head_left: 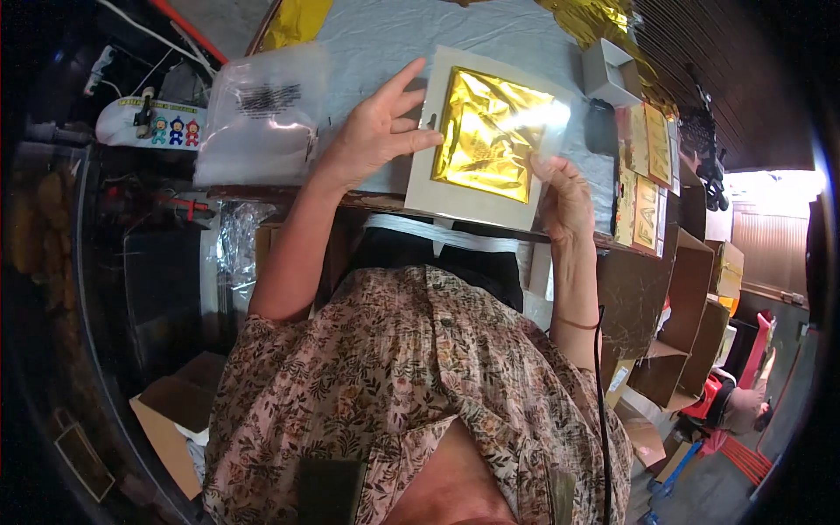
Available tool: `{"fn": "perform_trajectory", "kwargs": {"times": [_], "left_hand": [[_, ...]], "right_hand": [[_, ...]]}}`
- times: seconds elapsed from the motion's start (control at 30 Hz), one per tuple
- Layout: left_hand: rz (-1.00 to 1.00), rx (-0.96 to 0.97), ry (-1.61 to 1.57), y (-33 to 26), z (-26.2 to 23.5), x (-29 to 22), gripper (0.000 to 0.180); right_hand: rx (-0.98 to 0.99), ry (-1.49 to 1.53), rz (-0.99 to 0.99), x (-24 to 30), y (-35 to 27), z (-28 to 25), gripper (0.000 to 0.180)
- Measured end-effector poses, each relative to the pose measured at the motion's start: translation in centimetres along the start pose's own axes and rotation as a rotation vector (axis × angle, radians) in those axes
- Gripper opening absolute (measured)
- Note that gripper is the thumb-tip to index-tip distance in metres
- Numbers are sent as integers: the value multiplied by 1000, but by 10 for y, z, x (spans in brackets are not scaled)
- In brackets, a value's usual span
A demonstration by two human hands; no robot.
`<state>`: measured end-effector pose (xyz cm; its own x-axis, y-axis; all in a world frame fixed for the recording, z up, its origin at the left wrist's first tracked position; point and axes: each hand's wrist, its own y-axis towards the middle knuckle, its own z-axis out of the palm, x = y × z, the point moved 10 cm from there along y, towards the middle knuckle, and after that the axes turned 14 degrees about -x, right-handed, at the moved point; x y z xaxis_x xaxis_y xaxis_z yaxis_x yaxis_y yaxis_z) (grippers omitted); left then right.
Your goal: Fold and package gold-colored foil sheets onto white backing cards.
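A square packet of shiny gold foil [486, 131] lies inside or on a clear plastic bag [423, 185] with a pale flat backing, at the front edge of the table. My right hand [564, 197] pinches the right side of this bag, with thumb and fingertips together beside the foil. My left hand [372, 131] is open at the other side, its fingers spread; the thumb reaches the foil's left edge. To its left, a stack of clear plastic bags [249, 140] hangs slightly over the table edge.
Pale cloth covers the table [411, 31]. A white open box [611, 74] and several yellow printed packs [646, 210] stand at the right. Loose gold foil [296, 22] lies at the far edge. Cardboard boxes [687, 306] are stacked low right; a white skateboard [131, 122] is at left.
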<state>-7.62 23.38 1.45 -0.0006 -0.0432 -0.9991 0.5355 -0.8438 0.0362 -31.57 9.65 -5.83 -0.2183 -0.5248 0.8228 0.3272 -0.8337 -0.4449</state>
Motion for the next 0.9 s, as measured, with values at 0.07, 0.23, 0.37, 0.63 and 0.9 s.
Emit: {"fn": "perform_trajectory", "kwargs": {"times": [0.07, 0.23, 0.37, 0.63, 0.9], "left_hand": [[-77, 57, -177, 1, 5, 7, 97], [-167, 100, -132, -3, 9, 21, 89], [-78, 108, 20, 5, -7, 16, 82], [30, 268, 256, 70, 50, -24, 53], [-227, 309, -6, 84, 60, 35, 37]], "right_hand": [[9, -9, 13, 0, 0, 3, 15], [-47, -97, -103, 17, -5, 12, 10], [65, -170, -106, 30, -3, 23, 13], [232, -458, -134, 46, 3, 50, 15], [48, -460, -274, 72, 18, 35, 46]]}}
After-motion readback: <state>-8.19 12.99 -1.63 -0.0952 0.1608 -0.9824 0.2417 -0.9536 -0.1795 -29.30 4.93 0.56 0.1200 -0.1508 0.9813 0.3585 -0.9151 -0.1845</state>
